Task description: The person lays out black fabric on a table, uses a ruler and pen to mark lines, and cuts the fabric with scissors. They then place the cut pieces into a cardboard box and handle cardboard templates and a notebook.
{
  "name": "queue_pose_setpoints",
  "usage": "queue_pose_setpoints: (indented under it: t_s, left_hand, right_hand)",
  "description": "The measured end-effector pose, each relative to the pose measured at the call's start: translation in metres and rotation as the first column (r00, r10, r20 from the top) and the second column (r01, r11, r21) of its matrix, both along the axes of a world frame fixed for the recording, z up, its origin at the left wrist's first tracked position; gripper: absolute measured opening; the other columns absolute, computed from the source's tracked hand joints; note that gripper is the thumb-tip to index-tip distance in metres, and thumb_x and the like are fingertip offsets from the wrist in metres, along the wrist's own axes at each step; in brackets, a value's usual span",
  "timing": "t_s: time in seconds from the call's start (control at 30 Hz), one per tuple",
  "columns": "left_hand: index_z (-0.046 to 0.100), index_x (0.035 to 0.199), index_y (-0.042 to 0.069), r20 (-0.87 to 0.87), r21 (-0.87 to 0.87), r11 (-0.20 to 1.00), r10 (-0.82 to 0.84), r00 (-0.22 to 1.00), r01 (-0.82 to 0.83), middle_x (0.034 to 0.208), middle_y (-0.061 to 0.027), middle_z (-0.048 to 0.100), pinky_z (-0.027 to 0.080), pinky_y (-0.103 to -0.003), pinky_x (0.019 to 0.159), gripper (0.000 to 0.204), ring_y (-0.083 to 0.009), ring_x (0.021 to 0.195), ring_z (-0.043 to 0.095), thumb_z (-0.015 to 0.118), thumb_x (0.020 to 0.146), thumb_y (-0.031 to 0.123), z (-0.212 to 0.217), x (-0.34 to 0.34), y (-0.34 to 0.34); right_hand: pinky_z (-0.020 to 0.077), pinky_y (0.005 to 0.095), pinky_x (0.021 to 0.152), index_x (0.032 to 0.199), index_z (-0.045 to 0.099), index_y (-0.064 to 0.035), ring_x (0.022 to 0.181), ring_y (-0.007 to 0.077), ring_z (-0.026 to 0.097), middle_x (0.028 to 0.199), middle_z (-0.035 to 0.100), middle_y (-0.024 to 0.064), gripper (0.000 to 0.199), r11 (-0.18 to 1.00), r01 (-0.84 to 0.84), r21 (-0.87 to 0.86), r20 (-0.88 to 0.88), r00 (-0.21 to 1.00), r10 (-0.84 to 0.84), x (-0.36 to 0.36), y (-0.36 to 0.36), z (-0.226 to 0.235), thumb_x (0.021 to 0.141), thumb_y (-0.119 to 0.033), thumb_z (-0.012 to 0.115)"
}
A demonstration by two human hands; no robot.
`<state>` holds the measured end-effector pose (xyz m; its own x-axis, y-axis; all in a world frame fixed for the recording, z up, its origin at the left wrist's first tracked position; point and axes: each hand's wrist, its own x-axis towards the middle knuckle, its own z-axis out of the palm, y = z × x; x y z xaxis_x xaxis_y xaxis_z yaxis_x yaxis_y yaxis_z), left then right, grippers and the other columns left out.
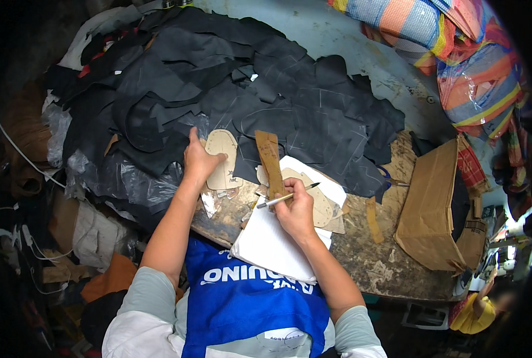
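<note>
My left hand (199, 158) presses flat on a beige shoe-sole-shaped cardboard pattern (224, 149) lying at the near edge of a big heap of black leather pieces (266, 101). My right hand (296, 209) grips a silver pen (287, 196) whose tip points right, over more beige cardboard patterns (324, 206) stacked on white sheets of paper (272, 244). A long brown cardboard strip (270, 156) lies between my two hands, slightly tilted.
The worn wooden worktable (367, 256) carries a small brown strip (371, 219) and a brown cardboard box (430, 209) at the right. Colourful plaid bags (457, 48) hang at the upper right. Plastic bags and scraps (93, 197) pile up at the left.
</note>
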<state>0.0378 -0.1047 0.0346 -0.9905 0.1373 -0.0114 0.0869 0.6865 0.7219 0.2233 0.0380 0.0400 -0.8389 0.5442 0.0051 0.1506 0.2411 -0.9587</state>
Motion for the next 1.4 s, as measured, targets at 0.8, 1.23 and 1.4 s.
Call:
queue_pose_setpoints:
  t_s: [0.8, 1.23, 1.4]
  left_hand:
    - [0.072, 0.076, 0.014, -0.817, 0.137, 0.569, -0.398, 0.417, 0.811, 0.082, -0.0009, 0.056, 0.041, -0.045, 0.096, 0.03, -0.0212, 0.086, 0.06, 0.072, 0.051, -0.003, 0.069, 0.087, -0.007]
    - [0.072, 0.08, 0.01, -0.8, 0.12, 0.546, -0.441, 0.406, 0.829, 0.088, -0.0057, 0.056, 0.042, -0.042, 0.092, 0.028, -0.0236, 0.089, 0.059, 0.068, 0.058, -0.006, 0.046, 0.103, -0.003]
    - [0.065, 0.101, 0.009, -0.599, 0.25, 0.761, -0.364, 0.713, 0.598, 0.101, -0.0126, 0.058, 0.045, -0.038, 0.086, 0.037, -0.034, 0.096, 0.056, 0.066, 0.067, -0.002, 0.027, 0.105, -0.007]
  right_hand:
    - [0.0528, 0.035, 0.085, 0.123, 0.035, -0.0003, 0.1, 0.0211, 0.059, 0.114, 0.052, 0.015, 0.034, 0.471, -0.373, -0.799, -0.468, 0.878, -0.098, 0.031, 0.004, 0.046, 0.089, 0.001, 0.036]
    - [0.0471, 0.0286, 0.088, 0.12, 0.036, 0.0025, 0.1, 0.017, 0.058, 0.111, 0.057, 0.015, 0.045, 0.917, -0.007, -0.399, -0.488, 0.848, -0.206, 0.03, -0.018, 0.043, 0.083, 0.002, 0.06]
    - [0.0516, 0.0348, 0.083, 0.12, 0.036, 0.0031, 0.1, 0.0247, 0.061, 0.111, 0.058, 0.0197, 0.044, 0.867, 0.063, -0.494, -0.389, 0.876, -0.286, 0.034, 0.006, 0.043, 0.083, 0.0, 0.06]
